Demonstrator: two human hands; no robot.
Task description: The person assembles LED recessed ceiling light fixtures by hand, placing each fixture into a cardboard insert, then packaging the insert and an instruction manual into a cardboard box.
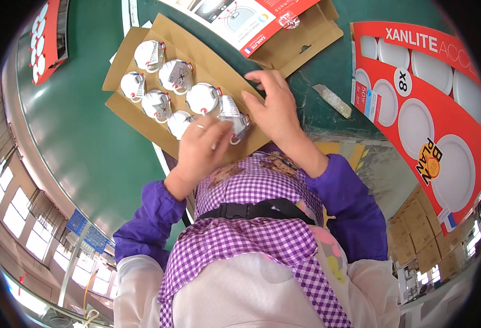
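An open brown cardboard box (121,109) lies slanted on the green table, with several white round lights (176,75) inside, each with labels and small side clips. My left hand (203,143) is over the box's near end, fingers bent and closed on a white round light that they mostly cover. Beside it sits another light (241,128) with a printed white label. At the box's right side is my right hand (277,106), thumb and fingers apart and nothing visible between them; it rests by the cardboard edge.
A red printed carton (415,117) showing white discs stands at the right. Behind my box lies another opened brown carton (317,41) with a red and white printed panel. A whitish worn strip (332,101) lies between them. Another red package (48,41) is at the far left of the green table (82,126).
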